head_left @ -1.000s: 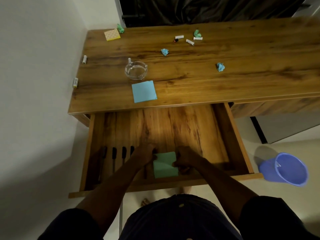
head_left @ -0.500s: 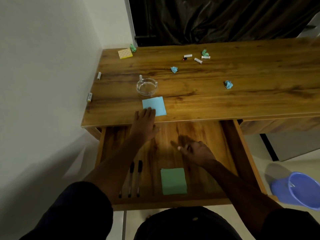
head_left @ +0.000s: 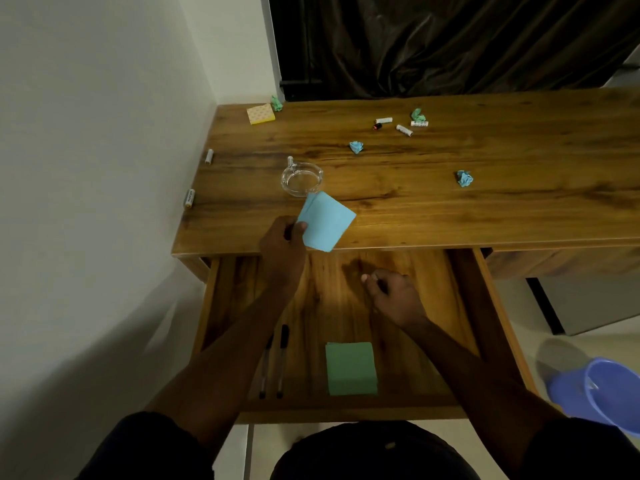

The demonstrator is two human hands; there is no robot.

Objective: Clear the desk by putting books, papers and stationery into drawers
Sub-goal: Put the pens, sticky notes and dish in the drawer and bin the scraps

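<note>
Half a second ago the blue sticky-note pad [head_left: 325,221] lay flat near the desk's front edge with the left hand [head_left: 282,249] just reaching it; now that hand has closed thumb and fingers on the pad's near-left corner and tipped it up, its far corner close to the glass ashtray [head_left: 302,178], whether touching cannot be told. The right hand [head_left: 393,294] hovers loosely curled over the middle of the open drawer [head_left: 467,306], holding nothing, much where it was. Inside the drawer, a green sticky-note pad [head_left: 350,368] lies flat against the front wall, and two black pens [head_left: 273,363] lie side by side just left of it, partly hidden by the left forearm.

On the desk [head_left: 450,216], a yellow sticky-note pad [head_left: 260,114] sits in the far left corner with a green paper ball [head_left: 276,103] just beside it. A second green paper ball [head_left: 417,114] lies toward the far edge among several small batteries [head_left: 403,129]. Two blue paper balls lie further forward, one [head_left: 356,146] near the middle and one [head_left: 464,178] to its right. Two more batteries sit on the left edge, one [head_left: 209,156] farther back than the other [head_left: 189,198]. A blue bucket [head_left: 602,393] stands on the floor to the right of the drawer
</note>
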